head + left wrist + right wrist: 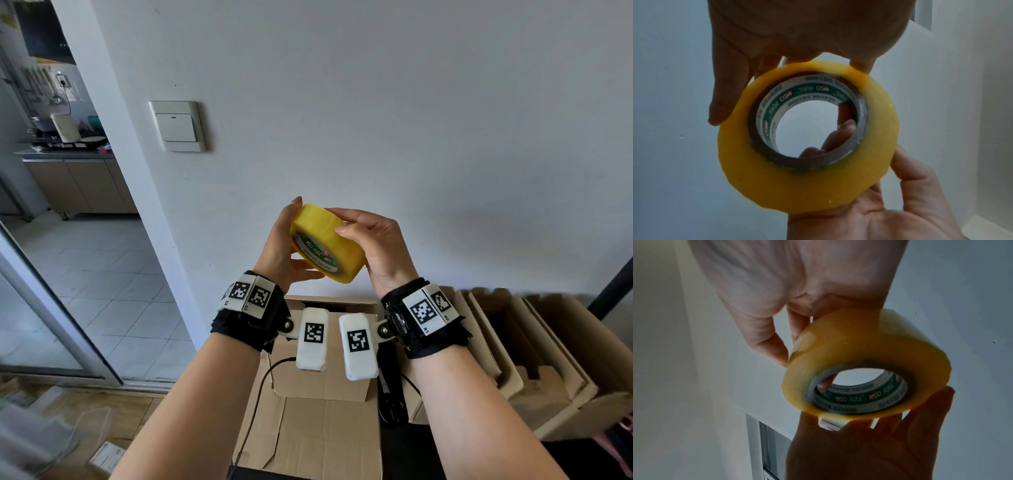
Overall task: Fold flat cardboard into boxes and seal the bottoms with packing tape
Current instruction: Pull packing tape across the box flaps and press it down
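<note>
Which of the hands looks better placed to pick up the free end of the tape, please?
Probably the right hand: its fingertips lie on the tape roll's outer band, while the left hand cradles the roll from the side.

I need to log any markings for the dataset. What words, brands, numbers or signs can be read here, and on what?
"L1": left wrist band tag.
"R1": right wrist band tag.
Tape roll core, held by the left hand and right hand: green band with a logo and characters, too blurred to read.
Square coded markers on the wrist units: patterns, no words.
</note>
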`<state>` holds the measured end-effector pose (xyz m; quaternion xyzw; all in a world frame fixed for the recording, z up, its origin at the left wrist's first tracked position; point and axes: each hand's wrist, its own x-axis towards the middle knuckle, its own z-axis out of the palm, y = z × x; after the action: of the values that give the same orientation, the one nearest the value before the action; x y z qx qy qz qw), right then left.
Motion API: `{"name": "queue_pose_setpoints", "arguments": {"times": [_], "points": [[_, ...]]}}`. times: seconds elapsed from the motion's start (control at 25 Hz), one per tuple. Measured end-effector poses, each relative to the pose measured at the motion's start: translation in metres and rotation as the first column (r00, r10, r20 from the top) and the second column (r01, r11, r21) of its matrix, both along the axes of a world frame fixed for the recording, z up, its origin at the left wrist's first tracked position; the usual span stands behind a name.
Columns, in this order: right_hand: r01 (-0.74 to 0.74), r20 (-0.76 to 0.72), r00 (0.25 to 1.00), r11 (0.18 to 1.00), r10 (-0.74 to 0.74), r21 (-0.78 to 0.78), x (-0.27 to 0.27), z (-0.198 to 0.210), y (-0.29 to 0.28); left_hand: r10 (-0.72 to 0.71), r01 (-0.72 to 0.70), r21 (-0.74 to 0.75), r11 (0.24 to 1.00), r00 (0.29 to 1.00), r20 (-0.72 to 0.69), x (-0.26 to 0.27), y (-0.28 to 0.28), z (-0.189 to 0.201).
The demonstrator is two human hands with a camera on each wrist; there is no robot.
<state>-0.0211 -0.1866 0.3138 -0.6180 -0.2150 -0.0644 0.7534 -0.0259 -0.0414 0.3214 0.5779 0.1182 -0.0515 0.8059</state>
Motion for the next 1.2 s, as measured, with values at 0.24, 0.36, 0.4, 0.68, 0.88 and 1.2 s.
{"name": "queue_pose_setpoints", "arguments": {"times": [0.24,0.36,0.4,0.68,0.88,1.2], "points": [[0.054,-0.082,0.995,0.997,-0.049,0.050,-0.003,-0.001,0.001,0.014,-0.013,0.009,1.000,1.000,-0.013,-0.001,-0.004,-0.003],[0.106,-0.097,0.990,0.994,-0.103,0.031,-0.004,0.000,0.004,0.022,-0.022,0.013,1.000,1.000,-0.018,-0.003,-0.005,-0.004],[0.119,-0.100,0.988,0.993,-0.116,0.023,-0.004,0.000,0.005,0.025,-0.025,0.018,1.000,1.000,-0.019,-0.004,-0.005,-0.003],[-0.006,-0.102,0.995,0.998,0.013,0.065,-0.009,-0.002,0.001,0.010,-0.009,0.045,0.999,1.000,-0.013,-0.004,-0.002,0.001],[0.041,-0.144,0.989,0.998,-0.034,0.045,-0.006,-0.001,0.001,0.012,-0.010,0.066,0.998,1.000,-0.024,-0.005,-0.008,-0.001],[0.040,-0.162,0.986,0.999,-0.034,0.033,-0.004,-0.003,-0.005,0.009,-0.007,0.083,0.996,1.000,-0.017,-0.002,-0.014,-0.003]]}}
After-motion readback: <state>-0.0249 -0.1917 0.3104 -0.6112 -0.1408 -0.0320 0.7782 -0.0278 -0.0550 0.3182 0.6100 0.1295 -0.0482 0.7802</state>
